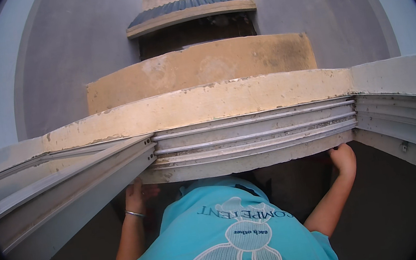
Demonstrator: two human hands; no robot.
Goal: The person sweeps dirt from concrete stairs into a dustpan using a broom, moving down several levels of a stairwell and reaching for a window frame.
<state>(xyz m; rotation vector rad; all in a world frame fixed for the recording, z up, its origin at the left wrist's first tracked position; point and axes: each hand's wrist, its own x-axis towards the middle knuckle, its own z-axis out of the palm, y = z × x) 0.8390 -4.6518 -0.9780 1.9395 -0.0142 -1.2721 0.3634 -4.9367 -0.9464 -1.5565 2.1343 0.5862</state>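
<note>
Before me a window sill (247, 162) carries a sliding-window track (255, 134) with several parallel rails, dirt lying between them. My left hand (138, 195), with a bangle on its wrist, is at the sill's near edge, beneath the end of a sliding window sash (81, 180); its fingers are partly spread and nothing shows in them. At the right end of the same edge is my right hand (341, 156), fingers bent at the sill's corner. Part of its fingers is hidden, so whether it grips the edge is unclear.
Beyond the track runs a cream outer ledge (204, 103), with a tan wall (200, 64) past it. Farther off, a blue corrugated awning (189, 6) spans between grey walls. The window frame's side jamb (397, 118) rises on the right.
</note>
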